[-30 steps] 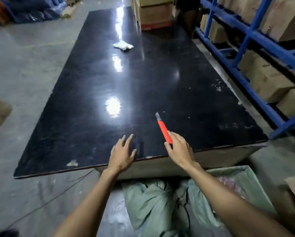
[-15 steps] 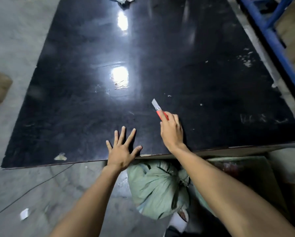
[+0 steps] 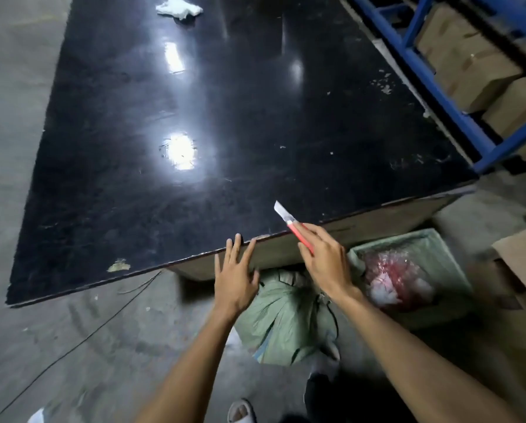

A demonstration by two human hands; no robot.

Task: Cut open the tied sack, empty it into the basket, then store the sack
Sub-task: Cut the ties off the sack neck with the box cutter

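A tied pale green woven sack [image 3: 286, 319] stands on the floor under the near edge of the black table [image 3: 194, 132]. To its right sits the basket [image 3: 445, 264], lined with green sacking and holding red and white plastic-wrapped items. My right hand [image 3: 326, 264] grips a red utility knife [image 3: 289, 221] with its blade out, held off the table at its front edge, above the sack. My left hand [image 3: 235, 270] is spread with nothing in it, fingertips at the table edge just left of the sack's neck.
A white rag [image 3: 179, 7] lies at the far end of the table. Blue shelving [image 3: 423, 71] with cardboard boxes runs along the right. A cardboard box [image 3: 524, 257] stands right of the basket. A thin cable [image 3: 81, 340] crosses the floor at left. My sandalled foot [image 3: 240, 412] is below.
My right hand has picked the knife up off the table and drawn it back over the edge. My left hand slid back off the tabletop. The view dropped toward the sack and basket.
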